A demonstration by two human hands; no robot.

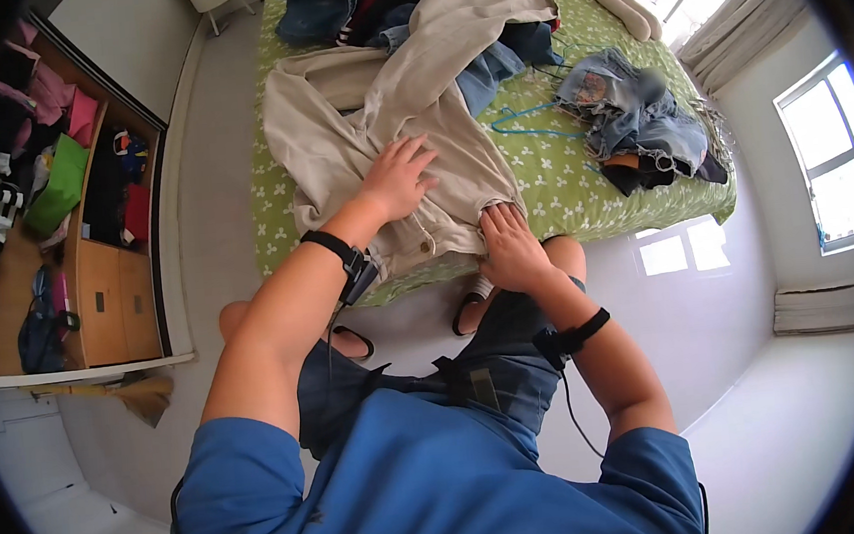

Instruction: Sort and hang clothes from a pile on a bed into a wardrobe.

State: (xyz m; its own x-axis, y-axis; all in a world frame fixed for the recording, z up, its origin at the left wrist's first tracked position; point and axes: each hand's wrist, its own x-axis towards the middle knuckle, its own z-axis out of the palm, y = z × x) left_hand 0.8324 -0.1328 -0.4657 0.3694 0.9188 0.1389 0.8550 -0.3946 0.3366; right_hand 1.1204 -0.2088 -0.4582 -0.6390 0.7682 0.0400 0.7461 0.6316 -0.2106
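Note:
A pair of beige trousers [433, 86] lies spread and wrinkled on the bed, its waistband with a button toward me and the legs running away to the far right. My left hand [397, 177] rests on the upper front of the trousers, fingers spread and holding nothing. At the right side of the waistband, by what looks like a pocket opening, is my right hand [514, 245]. Its fingers are stretched forward against the cloth, and the thumb side touches the waistband edge. A dark device is strapped to each of my forearms.
The bed has a green patterned cover [566, 181]. Denim shorts [625, 101] lie at its right beside a blue hanger [506, 123]. Jeans [317, 10] and dark clothes are heaped at the far end. An open wardrobe [109, 302] full of clothes stands left, with a broom [146, 398] nearby.

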